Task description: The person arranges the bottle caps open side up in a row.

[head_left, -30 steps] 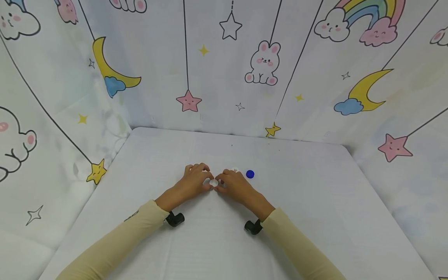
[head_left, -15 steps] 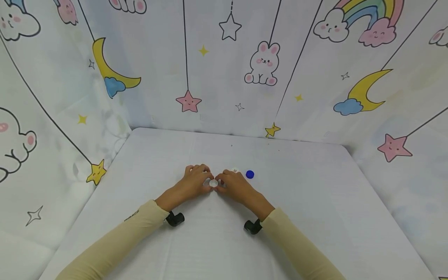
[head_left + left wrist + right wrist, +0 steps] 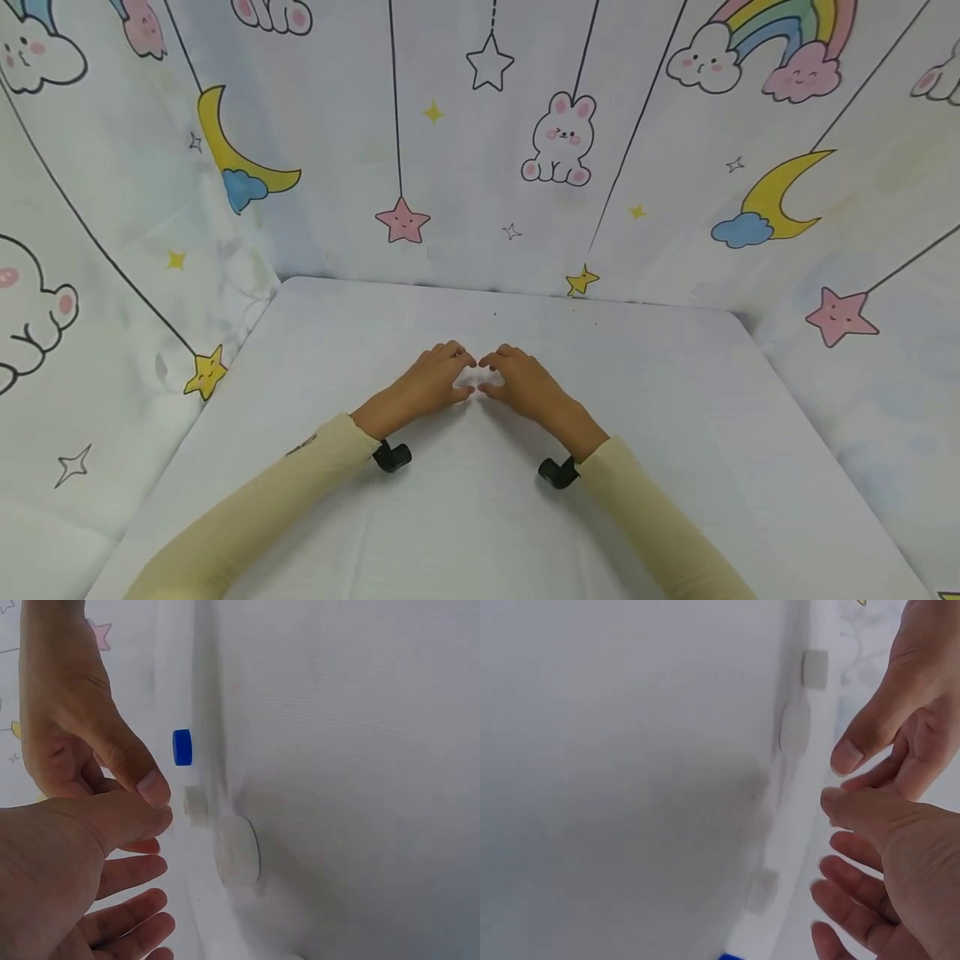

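Note:
My left hand [image 3: 431, 383] and right hand [image 3: 528, 387] hover over the table, thumbs and fingers loosely bent, fingertips almost meeting. Neither holds anything. In the left wrist view, the table beyond the left hand [image 3: 67, 862] and right hand [image 3: 82, 712] bears a blue bottle cap [image 3: 182, 748], a small white cap [image 3: 195, 806] and a wider white cap [image 3: 238, 853]. The right wrist view shows white caps [image 3: 795, 729] left of the fingertips, another white cap [image 3: 763, 890] lower down and the edge of the blue cap [image 3: 730, 957]. Hands largely hide these caps in the head view.
The white table [image 3: 480, 508] spreads out around both hands. Behind it stands a backdrop [image 3: 465, 167] printed with stars, moons and a rabbit. Small black wrist cameras [image 3: 392, 457] hang beneath the sleeves [image 3: 277, 500].
Both hands have left the white cap that was between their fingertips and moved right and farther from me, rising off the table. The blue cap is now covered in the head view.

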The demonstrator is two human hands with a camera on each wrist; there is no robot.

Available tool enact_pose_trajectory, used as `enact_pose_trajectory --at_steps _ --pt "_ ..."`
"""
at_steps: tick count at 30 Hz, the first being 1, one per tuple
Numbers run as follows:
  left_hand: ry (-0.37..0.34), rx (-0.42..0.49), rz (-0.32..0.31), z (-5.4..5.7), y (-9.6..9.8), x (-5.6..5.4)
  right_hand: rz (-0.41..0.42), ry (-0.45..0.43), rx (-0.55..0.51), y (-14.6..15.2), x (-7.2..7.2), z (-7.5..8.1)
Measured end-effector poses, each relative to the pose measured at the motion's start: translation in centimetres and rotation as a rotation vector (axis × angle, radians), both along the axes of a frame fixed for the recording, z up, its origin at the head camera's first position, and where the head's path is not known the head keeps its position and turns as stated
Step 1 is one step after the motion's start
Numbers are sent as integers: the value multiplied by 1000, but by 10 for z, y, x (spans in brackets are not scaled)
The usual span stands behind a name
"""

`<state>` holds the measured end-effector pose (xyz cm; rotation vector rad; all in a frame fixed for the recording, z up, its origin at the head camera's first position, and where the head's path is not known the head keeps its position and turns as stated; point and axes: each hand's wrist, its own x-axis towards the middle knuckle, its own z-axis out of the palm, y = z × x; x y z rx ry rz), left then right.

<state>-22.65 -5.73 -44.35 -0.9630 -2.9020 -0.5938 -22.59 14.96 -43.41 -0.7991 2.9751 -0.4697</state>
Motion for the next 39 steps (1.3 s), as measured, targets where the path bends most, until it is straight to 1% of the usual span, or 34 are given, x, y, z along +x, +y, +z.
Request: enact_pose_trajectory --at_steps 4,10,16,22,23,26,29,30,34,39 --pt "6 -12 4 2 11 -9 -27 29 14 10 -6 5" --pt "-26 -35 7 3 27 -21 -37 66 34 22 -12 7" --pt "-57 -71 6 4 39 -31 -54 44 33 29 -17 4" --pt "-94 -71 -7 6 45 -35 -60 29 30 34 -19 -2" --pt "-70 -69 -16 -1 44 -40 -59 27 32 34 -20 -3" --pt "-63 -71 -17 -2 45 -41 -59 21 31 35 -21 -5" --pt "-64 -70 -13 -6 46 -44 -62 19 33 35 -23 -7" --pt "-89 -75 -5 -2 47 -42 -64 19 34 35 -23 -8" --pt "-89 -85 -6 -6 50 -45 -62 25 39 34 -23 -9" --pt "-89 -94 -7 -5 52 -45 -64 35 47 33 -24 -11"
